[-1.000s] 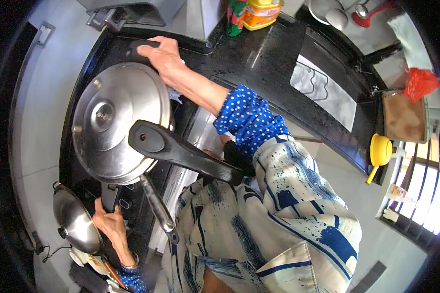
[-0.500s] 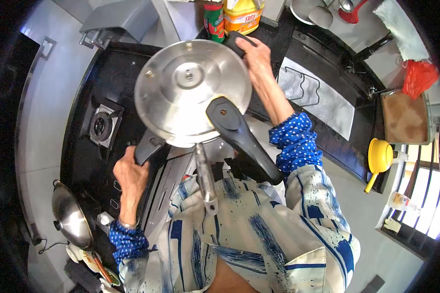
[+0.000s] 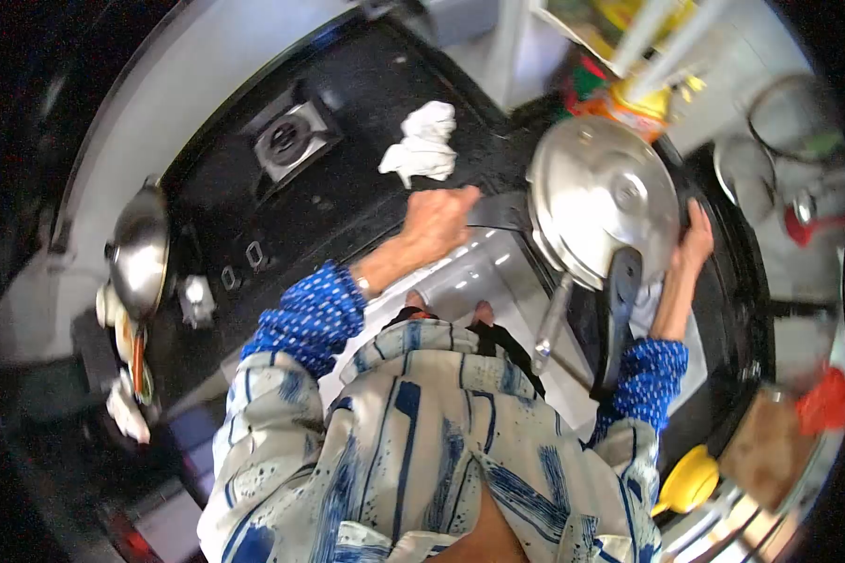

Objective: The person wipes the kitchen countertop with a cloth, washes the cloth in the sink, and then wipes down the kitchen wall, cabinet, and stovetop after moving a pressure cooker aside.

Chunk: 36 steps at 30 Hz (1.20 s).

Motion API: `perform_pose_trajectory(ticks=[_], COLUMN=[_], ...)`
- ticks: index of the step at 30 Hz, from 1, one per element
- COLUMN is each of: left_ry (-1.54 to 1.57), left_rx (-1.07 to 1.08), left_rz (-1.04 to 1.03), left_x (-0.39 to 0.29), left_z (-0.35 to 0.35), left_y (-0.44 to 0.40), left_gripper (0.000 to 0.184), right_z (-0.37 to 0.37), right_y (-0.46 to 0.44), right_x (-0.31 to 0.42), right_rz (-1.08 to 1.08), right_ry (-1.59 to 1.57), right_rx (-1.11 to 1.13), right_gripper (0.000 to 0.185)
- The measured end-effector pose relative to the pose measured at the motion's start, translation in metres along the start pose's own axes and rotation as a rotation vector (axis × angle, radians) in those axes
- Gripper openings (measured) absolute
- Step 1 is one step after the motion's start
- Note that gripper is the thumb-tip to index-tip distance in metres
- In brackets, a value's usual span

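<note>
A pressure cooker [image 3: 620,188] with a shiny metal lid is over the dark counter on the right side of the view. My left hand [image 3: 439,223] is closed round its black handle, which points left. On the cooker's far right side, my right hand [image 3: 695,239] grips the other black handle. The lid's long black handle [image 3: 616,319] and a thinner metal-coloured lever [image 3: 551,324] point toward my body. A crumpled white cloth [image 3: 422,145] lies on the counter beyond my left hand. The cooker's underside is hidden.
A gas burner [image 3: 291,139] is set in the counter [image 3: 347,94] at the upper left. A lidded wok [image 3: 141,258] stands at the far left. Bottles [image 3: 640,105] are behind the cooker. A yellow dipper [image 3: 690,479] and a red bag [image 3: 826,402] are at the lower right.
The cooker has moved from the stove side to the right, with both hands on its handles. The burner and the white cloth have come into full view. The camera view has turned.
</note>
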<state>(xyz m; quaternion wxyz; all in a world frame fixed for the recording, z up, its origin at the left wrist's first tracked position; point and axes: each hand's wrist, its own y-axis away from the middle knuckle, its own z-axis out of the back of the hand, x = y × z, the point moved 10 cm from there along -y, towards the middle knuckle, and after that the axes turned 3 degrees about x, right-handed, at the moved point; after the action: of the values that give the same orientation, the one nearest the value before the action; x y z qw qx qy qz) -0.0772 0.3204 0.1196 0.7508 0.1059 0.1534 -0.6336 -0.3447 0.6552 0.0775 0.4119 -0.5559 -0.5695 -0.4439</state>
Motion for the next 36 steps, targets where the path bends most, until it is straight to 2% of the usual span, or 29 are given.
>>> perform_pose_trajectory(ticks=[2, 3, 4, 7, 23, 27, 30, 32, 33, 35, 36], left_ry=[-0.016, 0.022, 0.046, 0.08, 0.111, 0.109, 0.098, 0.096, 0.087, 0.073, 0.066], left_rx=[-0.009, -0.029, -0.063, -0.089, -0.113, -0.133, -0.135, -0.14, -0.098, -0.077, -0.117], left_rz=[-0.015, -0.034, -0.042, -0.039, -0.063, -0.058, -0.073, -0.093, -0.052, -0.022, -0.069], left_x=[0.002, 0.001, 0.001, 0.003, 0.0, 0.001, 0.001, -0.015, -0.02, -0.031, -0.043], left_z=[0.0, 0.001, 0.001, 0.005, 0.002, 0.001, -0.002, -0.01, -0.018, -0.022, -0.017], left_y=[-0.003, -0.003, -0.003, 0.0, -0.002, -0.004, -0.003, -0.01, -0.015, -0.019, -0.017], left_gripper=[0.028, 0.024, 0.024, 0.023, 0.021, 0.028, 0.034, 0.037, 0.041, 0.045, 0.049], right_z=[0.014, 0.01, 0.014, 0.014, 0.011, 0.001, 0.0, 0.02, 0.035, 0.065, 0.07], right_y=[-0.019, -0.018, -0.028, -0.023, -0.038, -0.031, -0.038, -0.057, -0.067, -0.073, -0.062], right_x=[-0.017, -0.021, -0.031, -0.033, -0.024, -0.009, -0.008, -0.001, 0.008, 0.049, 0.066], right_rz=[-0.023, -0.096, -0.119, -0.159, -0.149, -0.108, -0.104, -0.066, -0.056, 0.142, 0.115], right_ry=[0.017, -0.087, -0.104, -0.112, 0.015, 0.085, 0.193, 0.476, 0.475, 0.924, 0.918], right_rx=[-0.029, -0.021, 0.031, 0.002, 0.046, 0.08, 0.156, 0.204, 0.201, 0.122, 0.152], right_gripper=[0.034, 0.031, 0.031, 0.034, 0.033, 0.034, 0.04, 0.045, 0.045, 0.05, 0.048])
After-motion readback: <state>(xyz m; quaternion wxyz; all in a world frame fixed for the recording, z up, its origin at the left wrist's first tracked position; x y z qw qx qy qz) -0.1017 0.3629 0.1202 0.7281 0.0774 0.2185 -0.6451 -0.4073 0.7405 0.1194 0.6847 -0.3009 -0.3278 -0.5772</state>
